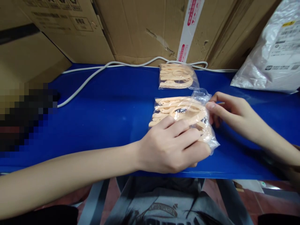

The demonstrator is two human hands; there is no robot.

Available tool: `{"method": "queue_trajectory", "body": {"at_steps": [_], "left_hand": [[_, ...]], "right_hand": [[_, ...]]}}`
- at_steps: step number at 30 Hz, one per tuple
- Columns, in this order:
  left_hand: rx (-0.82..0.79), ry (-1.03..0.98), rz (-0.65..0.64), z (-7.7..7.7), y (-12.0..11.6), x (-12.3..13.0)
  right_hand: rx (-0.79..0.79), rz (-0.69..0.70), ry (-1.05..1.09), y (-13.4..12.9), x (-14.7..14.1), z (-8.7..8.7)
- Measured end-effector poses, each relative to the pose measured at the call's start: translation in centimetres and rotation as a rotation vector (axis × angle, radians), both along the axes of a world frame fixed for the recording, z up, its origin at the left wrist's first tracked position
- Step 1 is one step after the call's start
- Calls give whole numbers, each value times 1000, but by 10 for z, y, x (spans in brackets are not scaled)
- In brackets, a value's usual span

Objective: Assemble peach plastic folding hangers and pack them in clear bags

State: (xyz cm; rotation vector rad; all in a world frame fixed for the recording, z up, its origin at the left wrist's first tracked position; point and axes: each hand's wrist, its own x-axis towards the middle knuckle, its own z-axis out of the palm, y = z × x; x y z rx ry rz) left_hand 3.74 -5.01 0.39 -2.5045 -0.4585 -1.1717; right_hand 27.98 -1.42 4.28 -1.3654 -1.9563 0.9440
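Observation:
A clear plastic bag of beige folding hangers (182, 107) lies near the front of the blue table. My left hand (173, 145) rests across its near side, fingers curled over the bag and their tips partly hidden. At the bag's right end, my right hand (231, 109) pinches the clear film between thumb and fingers. Just behind lies a second bag of the same beige hangers (177, 76), which neither hand touches.
Cardboard boxes (145, 31) stand along the back and left. A white cable (93, 73) runs over the blue table (112, 118). A silvery plastic parcel (267, 59) with a label sits at the back right. A blurred dark object lies at the left.

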Motion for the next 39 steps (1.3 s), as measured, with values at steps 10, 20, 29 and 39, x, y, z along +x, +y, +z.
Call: {"method": "queue_trajectory", "body": {"at_steps": [10, 20, 29, 39], "left_hand": [[68, -26, -145, 2, 6, 2], [307, 261, -212, 6, 19, 10], [3, 494, 276, 37, 134, 46], [-93, 368, 400, -8, 170, 58]], "right_hand": [[-120, 122, 45, -1, -7, -3], [-154, -100, 397, 18, -22, -3], [153, -208, 239, 148, -41, 41], [506, -236, -536, 198, -31, 6]]}}
